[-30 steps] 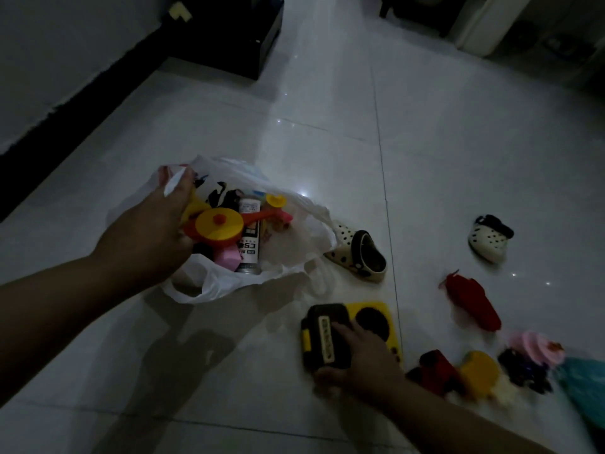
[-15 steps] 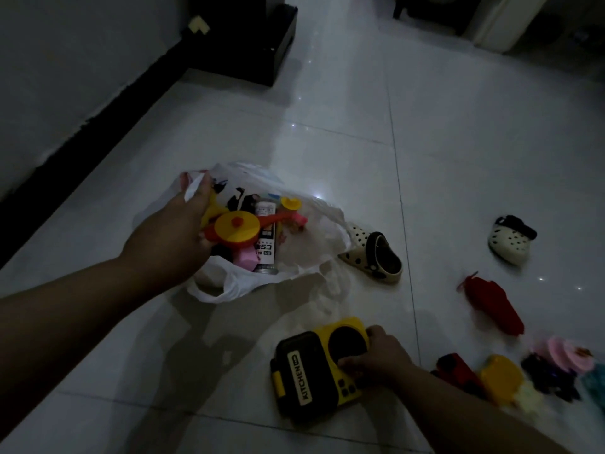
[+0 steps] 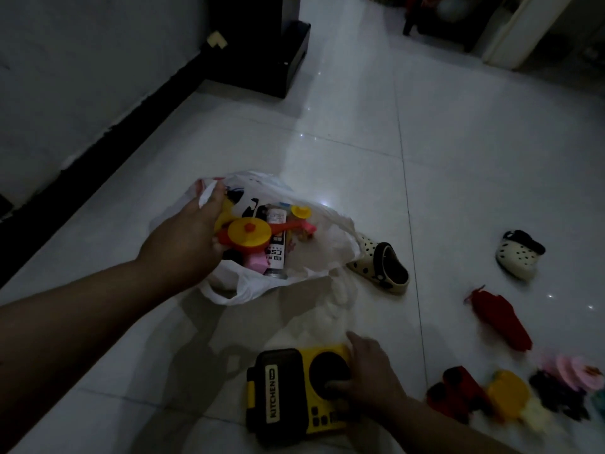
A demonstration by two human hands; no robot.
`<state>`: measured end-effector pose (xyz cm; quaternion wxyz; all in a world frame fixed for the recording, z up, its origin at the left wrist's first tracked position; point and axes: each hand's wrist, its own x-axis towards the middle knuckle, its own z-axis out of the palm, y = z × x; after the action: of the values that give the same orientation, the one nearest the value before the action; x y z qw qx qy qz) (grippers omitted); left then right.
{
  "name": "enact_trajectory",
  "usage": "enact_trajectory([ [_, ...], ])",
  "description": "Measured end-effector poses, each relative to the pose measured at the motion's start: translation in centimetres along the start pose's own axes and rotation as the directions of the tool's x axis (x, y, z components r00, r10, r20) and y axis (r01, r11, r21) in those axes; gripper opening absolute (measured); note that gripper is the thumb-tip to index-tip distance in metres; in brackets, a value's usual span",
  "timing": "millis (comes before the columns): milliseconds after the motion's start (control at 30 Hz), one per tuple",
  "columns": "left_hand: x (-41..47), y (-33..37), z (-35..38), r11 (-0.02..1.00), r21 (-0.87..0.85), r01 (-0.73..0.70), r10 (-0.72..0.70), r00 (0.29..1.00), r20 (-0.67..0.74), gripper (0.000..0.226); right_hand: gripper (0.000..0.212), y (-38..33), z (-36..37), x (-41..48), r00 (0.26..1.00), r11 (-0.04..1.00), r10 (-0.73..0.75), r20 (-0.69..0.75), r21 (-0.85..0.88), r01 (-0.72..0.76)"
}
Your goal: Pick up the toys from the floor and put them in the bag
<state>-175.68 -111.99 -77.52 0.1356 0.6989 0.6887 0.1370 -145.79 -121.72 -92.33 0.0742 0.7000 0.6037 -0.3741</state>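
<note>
A white plastic bag (image 3: 330,253) lies open on the tiled floor, holding several toys, among them a red pan with a yellow lid (image 3: 249,237). My left hand (image 3: 186,244) grips the bag's near left rim and holds it open. My right hand (image 3: 370,378) grips a yellow and black toy stove marked KITCHEN (image 3: 288,391), lifted and tilted above the floor in front of the bag. More toys lie at the right: a red one (image 3: 501,319), a dark red one (image 3: 458,393), a yellow one (image 3: 505,396), a pink one (image 3: 576,375).
Two spotted cream clogs lie on the floor, one (image 3: 383,267) touching the bag's right side, the other (image 3: 519,253) further right. A black cabinet (image 3: 271,60) stands against the wall at the back left. A dark skirting runs along the left wall.
My right hand has lifted the toy stove off the floor and swung it left and towards me, tilting it. My left hand keeps its hold on the bag.
</note>
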Motion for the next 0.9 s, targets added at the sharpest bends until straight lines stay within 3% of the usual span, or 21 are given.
enact_trajectory([
  [67, -0.1, 0.3, -0.1, 1.0, -0.004, 0.007, -0.007, 1.0, 0.009, 0.092, 0.111, -1.9, -0.2, -0.1, 0.969, 0.907, -0.222, 0.104, -0.342, 0.245],
  [167, -0.2, 0.4, -0.1, 1.0, 0.004, 0.009, -0.009, 1.0, 0.011, 0.095, 0.091, -4.6, 0.5, 1.3, 0.893, 0.705, -0.356, 0.274, -0.548, 0.449],
  [333, 0.1, 0.1, 0.2, 1.0, 0.009, -0.023, 0.023, 1.0, -0.017, 0.091, 0.084, -6.5, 0.9, 1.6, 0.857, 0.585, -0.324, 0.4, -0.628, 0.514],
  [500, 0.4, 0.1, 0.7, 1.0, 0.024, -0.02, 0.02, 0.999, -0.03, 0.091, 0.078, -5.7, 0.2, 0.7, 0.887, 0.684, -0.365, 0.284, -0.565, 0.462],
  [600, 0.5, 0.0, 0.8, 0.999, 0.021, -0.024, 0.025, 0.999, -0.037, 0.089, 0.078, -5.0, -1.1, -0.1, 0.926, 0.861, -0.296, 0.233, -0.356, 0.364],
  [700, 0.6, -0.4, 0.9, 0.999, 0.006, -0.038, 0.039, 0.999, -0.036, 0.09, 0.07, -4.2, -4.7, -1.1, 0.959, 0.985, -0.168, 0.227, 0.071, 0.156],
  [800, 0.6, -0.7, 0.8, 0.999, -0.022, -0.043, 0.042, 0.999, -0.02, 0.093, 0.053, -5.0, -9.5, -2.2, 0.946, 0.848, -0.208, 0.251, 0.528, 0.046],
  [900, 0.6, -0.6, 0.7, 0.999, -0.028, -0.033, 0.032, 0.999, -0.014, 0.094, 0.039, -7.5, -13.1, -2.2, 0.929, 0.62, -0.305, 0.208, 0.784, 0.028],
])
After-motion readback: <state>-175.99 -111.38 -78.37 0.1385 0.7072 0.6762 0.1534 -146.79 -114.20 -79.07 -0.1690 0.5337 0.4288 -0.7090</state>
